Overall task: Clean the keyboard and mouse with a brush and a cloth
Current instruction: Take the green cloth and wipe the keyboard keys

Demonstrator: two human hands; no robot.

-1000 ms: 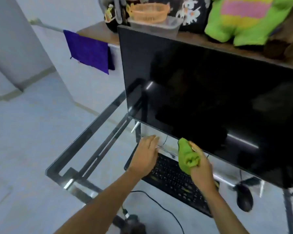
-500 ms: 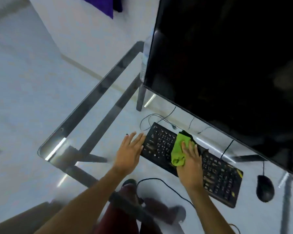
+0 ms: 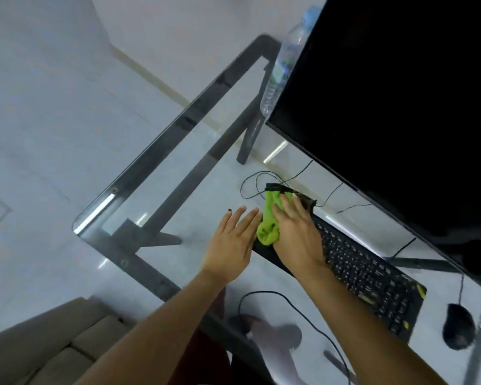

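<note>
A black keyboard (image 3: 364, 276) lies slantwise on the glass desk under the monitor. My right hand (image 3: 296, 234) presses a green cloth (image 3: 268, 222) flat onto the keyboard's left end with straight fingers. My left hand (image 3: 233, 243) lies flat on the glass beside that end, its fingertips touching the cloth's edge. A black mouse (image 3: 458, 326) sits to the right of the keyboard, its cable running up behind it. No brush is visible.
A large dark monitor (image 3: 395, 101) hangs over the back of the glass desk (image 3: 139, 207). A clear plastic bottle (image 3: 282, 62) stands behind the monitor's left edge. Thin black cables (image 3: 257, 184) loop near the keyboard's top left. The desk's corner is at left.
My right hand has slid the green cloth leftward along the keyboard to its left end. My left hand stays flat beside the keyboard. The camera has tilted further down.
</note>
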